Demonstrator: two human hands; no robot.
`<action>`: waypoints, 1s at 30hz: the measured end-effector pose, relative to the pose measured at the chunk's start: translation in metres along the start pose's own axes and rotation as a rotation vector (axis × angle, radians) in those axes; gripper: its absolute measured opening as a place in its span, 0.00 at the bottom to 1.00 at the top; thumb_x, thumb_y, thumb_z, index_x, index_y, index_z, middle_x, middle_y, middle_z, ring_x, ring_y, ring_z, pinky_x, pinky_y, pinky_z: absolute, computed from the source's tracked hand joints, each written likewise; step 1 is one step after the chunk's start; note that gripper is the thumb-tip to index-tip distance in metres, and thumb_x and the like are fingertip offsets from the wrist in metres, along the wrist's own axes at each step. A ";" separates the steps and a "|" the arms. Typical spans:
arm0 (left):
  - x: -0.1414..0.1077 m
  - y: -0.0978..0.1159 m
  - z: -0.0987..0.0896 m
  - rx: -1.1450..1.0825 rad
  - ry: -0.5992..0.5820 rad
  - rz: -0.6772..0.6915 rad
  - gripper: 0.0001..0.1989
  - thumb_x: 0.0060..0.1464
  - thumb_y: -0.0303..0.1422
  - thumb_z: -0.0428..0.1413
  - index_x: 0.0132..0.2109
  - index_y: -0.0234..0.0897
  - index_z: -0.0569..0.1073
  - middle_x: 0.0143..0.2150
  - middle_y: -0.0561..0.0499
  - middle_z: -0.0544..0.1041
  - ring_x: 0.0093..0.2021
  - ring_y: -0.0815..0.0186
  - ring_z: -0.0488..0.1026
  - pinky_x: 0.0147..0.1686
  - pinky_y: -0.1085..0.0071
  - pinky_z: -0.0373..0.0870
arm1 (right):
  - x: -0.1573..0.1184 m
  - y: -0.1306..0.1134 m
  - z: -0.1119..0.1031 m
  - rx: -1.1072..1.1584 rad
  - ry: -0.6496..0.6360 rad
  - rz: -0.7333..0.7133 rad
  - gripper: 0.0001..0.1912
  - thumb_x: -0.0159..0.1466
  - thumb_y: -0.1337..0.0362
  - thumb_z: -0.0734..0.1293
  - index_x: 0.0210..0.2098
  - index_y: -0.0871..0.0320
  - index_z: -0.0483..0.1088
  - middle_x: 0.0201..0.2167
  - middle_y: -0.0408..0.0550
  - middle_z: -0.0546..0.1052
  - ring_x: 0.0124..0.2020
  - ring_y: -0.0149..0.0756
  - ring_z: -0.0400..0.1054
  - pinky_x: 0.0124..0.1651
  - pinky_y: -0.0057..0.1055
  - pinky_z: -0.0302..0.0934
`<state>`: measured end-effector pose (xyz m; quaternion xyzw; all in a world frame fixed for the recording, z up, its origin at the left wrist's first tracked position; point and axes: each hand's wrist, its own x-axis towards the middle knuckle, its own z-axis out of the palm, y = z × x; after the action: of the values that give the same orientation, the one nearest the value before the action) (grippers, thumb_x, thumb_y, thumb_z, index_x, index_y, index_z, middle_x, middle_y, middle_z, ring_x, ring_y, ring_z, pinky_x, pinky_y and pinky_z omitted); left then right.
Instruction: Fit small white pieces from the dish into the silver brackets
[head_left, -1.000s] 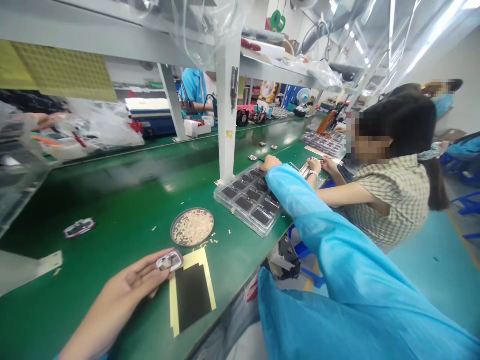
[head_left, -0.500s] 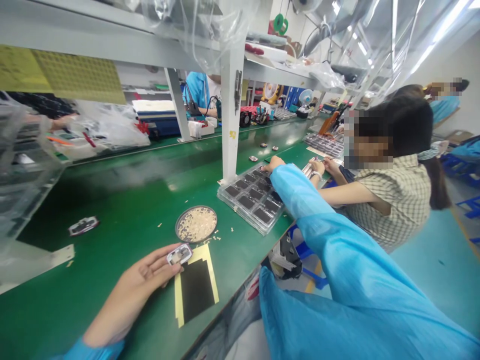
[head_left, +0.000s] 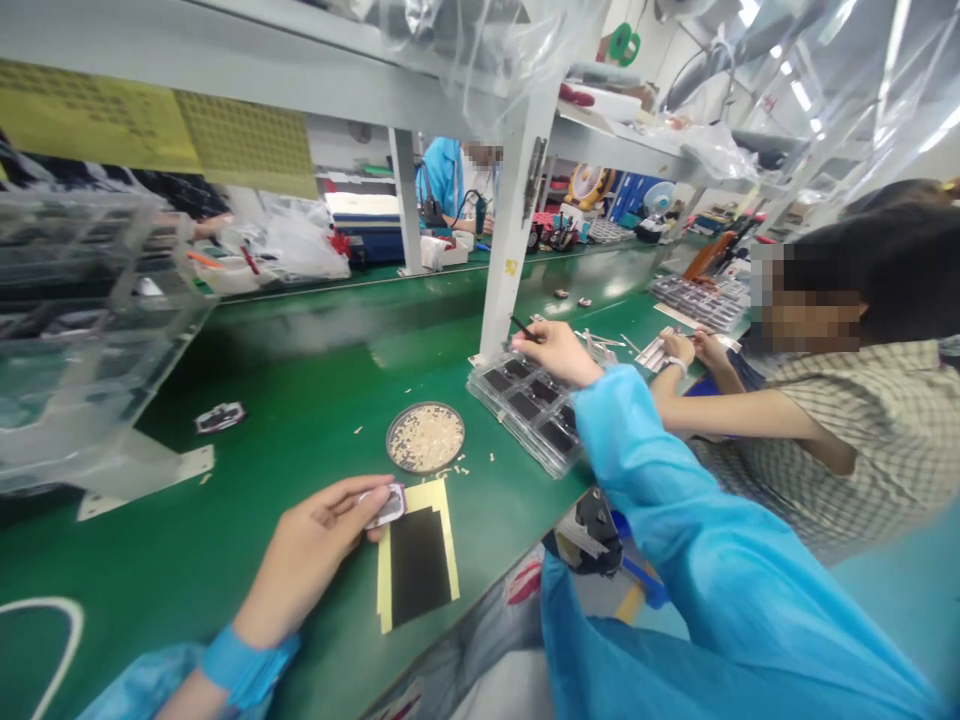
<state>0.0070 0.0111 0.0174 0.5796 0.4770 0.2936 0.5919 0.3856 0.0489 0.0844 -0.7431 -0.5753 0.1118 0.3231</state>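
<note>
Pinched in my left hand [head_left: 319, 535] is a small pale, round-cornered electronic part [head_left: 388, 503] with a purplish edge. That hand is over the left edge of a black sheet on yellow backing paper [head_left: 420, 565]. My right hand [head_left: 559, 350] grips a thin black tool [head_left: 523, 328], apparently tweezers, above the clear compartment tray [head_left: 551, 462] of dark flat pieces. Whether its tip carries anything is too small to tell. Just beyond my left hand stands a round dish [head_left: 426, 437] of small beige pieces, some spilled beside it.
A similar electronic part [head_left: 220, 416] lies at left. Behind the tray rises a white shelf post [head_left: 517, 230]; clear plastic racks [head_left: 82, 300] stand at left. On the right, a co-worker in a checked shirt [head_left: 885, 400] works close to my right arm. The table edge runs along my lap.
My right hand has lifted from the tray and come back toward me, the black tool now showing. My left hand still holds the part, its thumb now further over it. The view has swung left.
</note>
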 end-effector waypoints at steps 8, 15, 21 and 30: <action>0.006 -0.012 -0.009 -0.168 0.092 0.037 0.27 0.57 0.49 0.60 0.53 0.31 0.78 0.27 0.47 0.77 0.25 0.68 0.67 0.22 0.75 0.58 | -0.086 -0.096 0.101 0.781 -0.345 -0.277 0.11 0.68 0.55 0.67 0.43 0.57 0.72 0.35 0.45 0.78 0.35 0.34 0.74 0.41 0.32 0.69; 0.002 -0.004 -0.003 -0.176 0.149 0.152 0.25 0.53 0.39 0.63 0.56 0.34 0.76 0.44 0.43 0.81 0.35 0.63 0.75 0.30 0.73 0.69 | -0.118 -0.096 0.134 0.986 -0.587 -0.276 0.14 0.66 0.58 0.69 0.50 0.53 0.67 0.44 0.47 0.79 0.46 0.38 0.76 0.51 0.37 0.69; -0.004 0.000 0.002 -0.152 0.130 0.206 0.29 0.49 0.37 0.64 0.58 0.33 0.74 0.51 0.41 0.79 0.51 0.54 0.76 0.50 0.62 0.75 | -0.118 -0.091 0.141 0.990 -0.583 -0.144 0.16 0.64 0.56 0.71 0.39 0.53 0.60 0.32 0.41 0.78 0.37 0.37 0.77 0.40 0.33 0.69; -0.001 -0.010 0.005 -0.012 0.188 0.252 0.28 0.49 0.37 0.66 0.58 0.38 0.75 0.48 0.44 0.79 0.43 0.58 0.77 0.43 0.66 0.76 | -0.113 -0.089 0.146 1.017 -0.563 -0.074 0.14 0.62 0.59 0.72 0.38 0.53 0.61 0.28 0.39 0.76 0.32 0.35 0.75 0.35 0.30 0.65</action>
<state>0.0088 0.0065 0.0079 0.6014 0.4518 0.4214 0.5065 0.2024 0.0069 0.0035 -0.4156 -0.5385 0.5558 0.4779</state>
